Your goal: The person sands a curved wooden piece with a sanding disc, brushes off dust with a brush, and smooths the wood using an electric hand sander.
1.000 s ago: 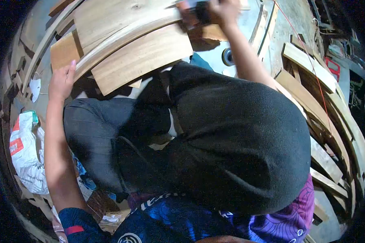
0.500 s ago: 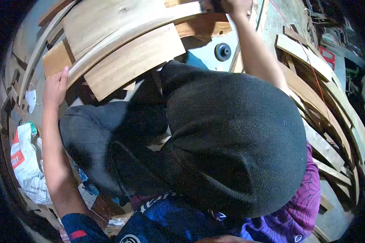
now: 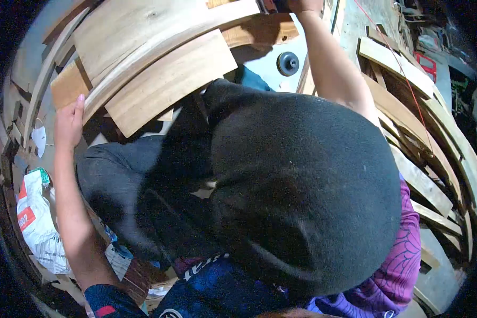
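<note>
My left hand (image 3: 70, 122) is closed around the near left end of a long, narrow wooden strip (image 3: 143, 62), its thumb up. At the top edge, my right hand (image 3: 303, 5) grips a dark tool (image 3: 273, 5) at the far end of that strip; the frame cuts off most of both. A wide pale board (image 3: 127, 34) lies beyond the strip, and a shorter light board (image 3: 172, 82) lies on the near side. A small orange-brown wood piece (image 3: 70, 85) is beside my left hand.
A black round disc (image 3: 288, 63) lies on the floor right of the boards. Long planks (image 3: 408, 116) are piled at the right, under a thin red string (image 3: 408, 82). A white printed sack (image 3: 40, 228) and a white mask (image 3: 39, 139) lie at the left. My dark-clothed knees fill the middle.
My right hand and the dark tool have moved along the strip to its far end, partly leaving the view. My left hand stays on the near end. The view has shifted slightly.
</note>
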Demonstrator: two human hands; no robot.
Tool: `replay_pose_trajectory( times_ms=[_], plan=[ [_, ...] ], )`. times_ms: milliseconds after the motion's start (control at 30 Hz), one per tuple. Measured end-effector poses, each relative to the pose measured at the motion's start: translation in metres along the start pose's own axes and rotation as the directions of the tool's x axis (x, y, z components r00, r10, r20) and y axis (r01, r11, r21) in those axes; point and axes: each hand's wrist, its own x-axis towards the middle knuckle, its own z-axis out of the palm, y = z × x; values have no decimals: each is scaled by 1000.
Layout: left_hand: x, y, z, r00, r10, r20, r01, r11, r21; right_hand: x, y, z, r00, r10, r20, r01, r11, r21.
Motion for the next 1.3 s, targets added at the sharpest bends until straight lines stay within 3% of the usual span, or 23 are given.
replay_pose_trajectory(
  times_ms=[33,100,167,200,233,267,367,400,433,467,567,633,700,733,767,867,933,1033,1067,1133,1200,1233,1300],
  plan=[
    [0,1,-1,1000,-13,28,12,1000,25,-2,3,-4,998,61,22,-65,972,225],
    [0,6,-2,999,5,41,-6,1000,10,-15,-25,1,999,-38,-32,39,999,38],
    [0,15,-8,997,-38,67,34,997,65,-42,-98,-4,991,-54,-119,74,982,173],
    [-1,18,-10,992,-87,95,75,990,122,-55,-141,-19,1000,-9,5,7,958,285],
    [-3,18,-11,991,-89,105,76,990,122,-64,-173,-32,968,-224,-114,250,894,372],
    [-3,18,-11,991,-84,100,72,990,118,-78,-194,-31,926,-327,-189,375,855,358],
    [3,2,-7,993,-56,108,45,994,103,-68,-179,-41,820,-438,-369,570,680,461],
    [2,-2,-6,993,-42,111,32,995,91,-66,-146,-22,891,-387,-237,454,742,493],
    [0,0,-5,993,-42,113,31,995,95,-53,-109,-9,913,-343,-219,403,839,367],
    [0,5,-6,993,-56,103,46,994,100,-39,-63,7,937,-289,-193,343,866,365],
    [2,9,-6,996,-49,69,43,995,94,-6,-5,-6,996,-58,-70,56,998,-26],
    [2,8,-6,998,-33,54,26,992,121,-11,-2,0,996,-57,-63,56,998,-25],
    [3,7,-7,998,-24,52,18,993,120,-37,-68,-11,991,-62,-115,60,998,-22],
    [2,7,-6,998,-22,62,14,992,123,-48,-100,-17,974,-144,-176,171,974,150],
    [1,8,-6,997,-23,67,15,992,125,-62,-138,-31,989,-118,-87,136,961,242],
    [1,13,-9,994,-55,100,42,992,123,-101,-189,-16,860,-501,-94,509,841,183],
    [1,10,-9,991,-70,116,55,990,131,-95,-162,-13,797,-594,-110,601,761,243],
    [-3,17,-11,988,-84,129,68,990,127,-44,-66,-7,932,-356,-70,350,830,435],
    [-5,16,-11,989,-87,122,72,989,128,-31,-42,-4,965,-162,-205,220,927,302],
    [-4,14,-7,998,-22,59,18,997,71,-7,2,-7,997,-23,-72,32,993,114],
    [-3,10,-7,998,-25,63,18,995,97,-9,-17,-19,997,-14,-78,15,1000,6],
    [1,8,-7,997,-26,78,16,992,125,-26,-67,-31,998,45,-46,-41,996,81],
    [2,10,-11,993,-53,104,40,992,121,-52,-115,-28,989,-102,-111,112,990,87]
  ],
)
